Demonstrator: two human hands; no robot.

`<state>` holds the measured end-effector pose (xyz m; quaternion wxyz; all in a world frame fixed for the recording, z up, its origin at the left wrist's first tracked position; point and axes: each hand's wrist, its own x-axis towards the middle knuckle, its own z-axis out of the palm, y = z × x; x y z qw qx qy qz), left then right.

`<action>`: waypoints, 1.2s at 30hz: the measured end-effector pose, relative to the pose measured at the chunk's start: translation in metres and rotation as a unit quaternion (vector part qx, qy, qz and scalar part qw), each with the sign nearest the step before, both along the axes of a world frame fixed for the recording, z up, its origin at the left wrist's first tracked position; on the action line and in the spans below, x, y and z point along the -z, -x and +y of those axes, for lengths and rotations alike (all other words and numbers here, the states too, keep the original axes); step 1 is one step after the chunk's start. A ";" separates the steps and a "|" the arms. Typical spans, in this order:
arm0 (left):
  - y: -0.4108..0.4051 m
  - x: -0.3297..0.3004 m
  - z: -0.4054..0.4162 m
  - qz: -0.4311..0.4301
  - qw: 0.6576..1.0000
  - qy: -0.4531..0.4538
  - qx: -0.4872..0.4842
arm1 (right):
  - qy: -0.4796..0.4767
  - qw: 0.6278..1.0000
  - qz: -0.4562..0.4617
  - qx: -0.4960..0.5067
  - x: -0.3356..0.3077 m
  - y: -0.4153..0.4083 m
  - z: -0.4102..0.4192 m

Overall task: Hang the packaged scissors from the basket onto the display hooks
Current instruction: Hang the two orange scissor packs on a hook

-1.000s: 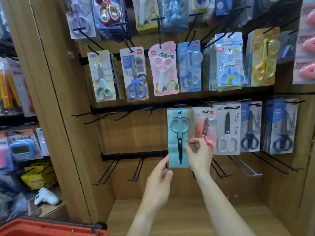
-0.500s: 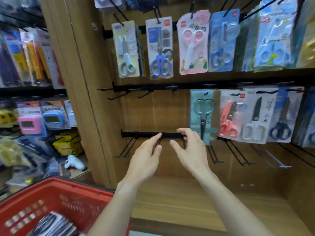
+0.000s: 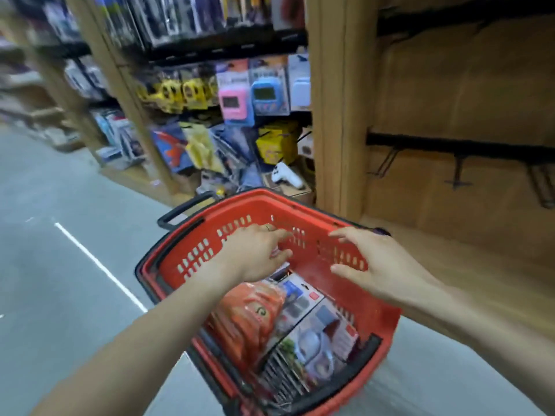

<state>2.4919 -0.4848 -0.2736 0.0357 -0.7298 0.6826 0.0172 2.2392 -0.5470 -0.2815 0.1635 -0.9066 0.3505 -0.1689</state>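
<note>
Both hands hover empty over the red basket [image 3: 303, 205] on the floor — left hand [image 3: 258, 250] near its far-left wall, fingers loosely spread; right hand [image 3: 375, 262] over the right rim, open. The packaged scissors [image 3: 312, 343] lie piled in the bottom, toward the near corner — blurred. Bare display hooks [image 3: 458, 175] jut from the rail at the right.
</note>
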 end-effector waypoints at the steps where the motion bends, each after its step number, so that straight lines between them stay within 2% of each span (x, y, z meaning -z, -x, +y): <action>1: -0.009 0.009 0.003 0.006 1.000 -0.012 -0.001 | -0.002 1.000 0.022 -0.008 0.005 -0.005 0.000; 11: -0.033 0.039 0.026 0.041 0.995 -0.080 0.042 | -0.076 0.973 0.207 -0.062 0.022 -0.057 0.013; 22: -0.070 0.047 0.043 0.036 0.997 -0.075 0.004 | -0.207 0.959 0.186 -0.057 0.035 -0.103 0.021; 28: -0.081 0.054 0.046 -0.002 0.996 -0.092 -0.019 | -0.220 0.949 0.220 -0.054 0.047 -0.155 0.016; 36: -0.093 0.069 0.050 0.021 0.995 -0.079 -0.059 | -0.314 0.927 0.201 -0.050 0.068 -0.186 -0.006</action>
